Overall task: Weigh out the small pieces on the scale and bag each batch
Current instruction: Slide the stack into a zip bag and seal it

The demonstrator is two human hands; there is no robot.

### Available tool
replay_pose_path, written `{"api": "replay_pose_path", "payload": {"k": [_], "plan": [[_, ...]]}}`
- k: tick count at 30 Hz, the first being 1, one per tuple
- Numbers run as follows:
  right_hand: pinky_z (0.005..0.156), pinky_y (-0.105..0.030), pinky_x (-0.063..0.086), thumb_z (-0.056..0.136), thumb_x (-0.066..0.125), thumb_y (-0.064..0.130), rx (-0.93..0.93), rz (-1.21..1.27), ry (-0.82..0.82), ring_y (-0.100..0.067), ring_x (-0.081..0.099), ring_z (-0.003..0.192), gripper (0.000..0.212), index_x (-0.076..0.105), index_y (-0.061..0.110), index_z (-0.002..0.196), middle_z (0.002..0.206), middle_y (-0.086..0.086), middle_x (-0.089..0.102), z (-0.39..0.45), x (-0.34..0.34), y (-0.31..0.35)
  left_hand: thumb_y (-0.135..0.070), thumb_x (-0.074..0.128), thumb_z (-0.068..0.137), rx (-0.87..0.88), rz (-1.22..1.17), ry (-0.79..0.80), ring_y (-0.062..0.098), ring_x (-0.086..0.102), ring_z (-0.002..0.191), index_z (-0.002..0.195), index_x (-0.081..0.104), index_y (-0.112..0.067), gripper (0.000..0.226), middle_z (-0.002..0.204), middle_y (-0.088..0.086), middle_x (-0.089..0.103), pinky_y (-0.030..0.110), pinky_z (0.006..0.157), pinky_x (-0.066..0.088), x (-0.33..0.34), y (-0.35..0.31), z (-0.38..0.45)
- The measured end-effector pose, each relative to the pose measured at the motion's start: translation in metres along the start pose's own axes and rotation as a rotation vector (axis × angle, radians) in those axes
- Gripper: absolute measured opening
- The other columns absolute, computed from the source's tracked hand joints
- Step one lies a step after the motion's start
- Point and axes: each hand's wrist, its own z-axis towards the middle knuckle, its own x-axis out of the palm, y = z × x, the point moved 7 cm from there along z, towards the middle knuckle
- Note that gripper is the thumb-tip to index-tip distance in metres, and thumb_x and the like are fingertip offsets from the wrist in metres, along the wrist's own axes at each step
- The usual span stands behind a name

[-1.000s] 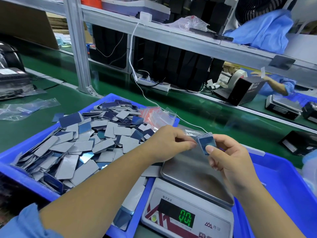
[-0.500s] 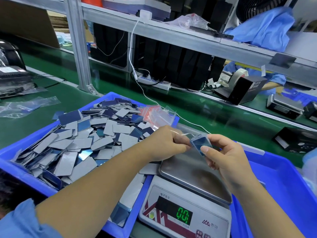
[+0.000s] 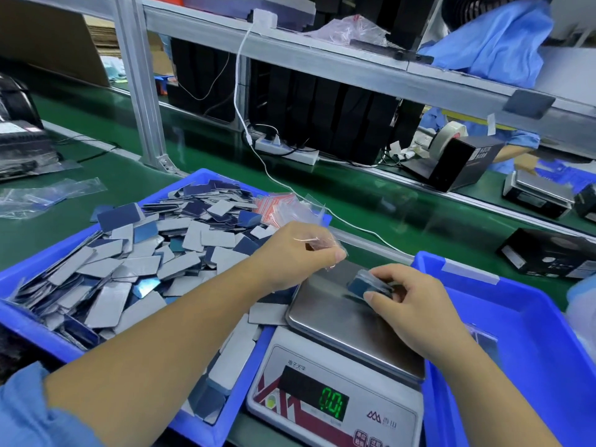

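A steel-topped digital scale (image 3: 335,321) stands between two blue bins, its green display reading near zero. My right hand (image 3: 409,304) pinches a small clear bag of blue pieces (image 3: 364,283) just above the scale's platter. My left hand (image 3: 300,250) hovers over the platter's far left corner and pinches an empty clear bag (image 3: 325,246). The left blue bin (image 3: 38,337) holds a heap of several flat grey and blue pieces (image 3: 142,262) and a stack of red-striped clear bags (image 3: 283,208).
A second blue bin (image 3: 548,356) sits to the right of the scale with a bagged batch by its right wall. A white cable (image 3: 290,188) crosses the green belt behind. A tape dispenser (image 3: 451,156), black boxes and a shelf frame stand farther back. Loose clear bags lie far left.
My hands have parted. The right hand has dropped toward the platter with the bagged pieces, and the left hand has pulled back left holding a clear bag.
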Motion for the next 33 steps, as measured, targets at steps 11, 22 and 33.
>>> {"api": "replay_pose_path", "payload": {"k": [11,22,33], "plan": [[0.078,0.001,0.033,0.082,0.074,0.018,-0.076,-0.226,0.084,0.017,0.05,0.097,0.024,0.071,0.031,0.102,0.094,0.023,0.065,0.001,0.006,0.002,-0.024,0.073,0.085,-0.025,-0.082,0.106,0.004,0.068,0.078,0.08,0.075,-0.025,0.006,0.08,-0.01,0.074,0.019,0.073,0.05,0.013,0.001,-0.004],[0.076,-0.001,0.037,0.082,0.075,0.019,-0.043,-0.202,0.119,0.013,0.052,0.094,0.024,0.069,0.037,0.097,0.092,0.025,0.065,0.003,0.006,0.001,-0.028,0.071,0.091,0.042,-0.129,0.101,0.005,0.046,0.053,0.055,0.057,-0.018,0.04,0.055,-0.008,0.049,0.015,0.055,0.036,0.012,-0.005,-0.013],[0.064,-0.019,0.047,0.076,0.075,0.026,-0.041,0.314,-0.077,-0.007,0.06,0.067,0.019,0.072,0.04,0.089,0.079,0.014,0.071,0.002,-0.003,0.009,-0.027,0.07,0.092,0.014,-0.276,0.132,0.001,0.046,0.05,0.072,0.072,-0.034,0.021,0.063,-0.014,0.061,0.013,0.05,0.036,0.008,-0.014,-0.013]]}}
